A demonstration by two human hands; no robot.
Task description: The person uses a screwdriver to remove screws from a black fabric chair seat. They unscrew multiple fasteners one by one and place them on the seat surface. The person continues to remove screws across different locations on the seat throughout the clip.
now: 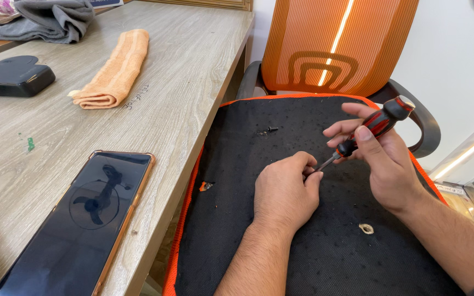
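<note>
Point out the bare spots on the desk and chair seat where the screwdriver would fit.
Desk: a wide bare strip between the orange towel and the phone, and along the desk's right edge. Chair seat: bare near the front, below the left hand. Crowded: around both hands, the right hand with the screwdriver, and the loose screw.

The screwdriver [373, 129] has a glossy red and black plastic handle and a thin, bright metal shaft. The chair seat [325, 257] under it is covered in matt black cloth, rough and speckled with lint, edged in orange; the chair back [325, 38] is ribbed orange mesh. A small dark metal screw [272, 129] lies near the seat's far edge. The table [187, 82] is pale wood-grain laminate with a dull finish. At its near edge a phone [83, 219] shows a glossy black glass face; further back lie a soft orange terry towel [116, 71] and a grey cloth [45, 19].
</note>
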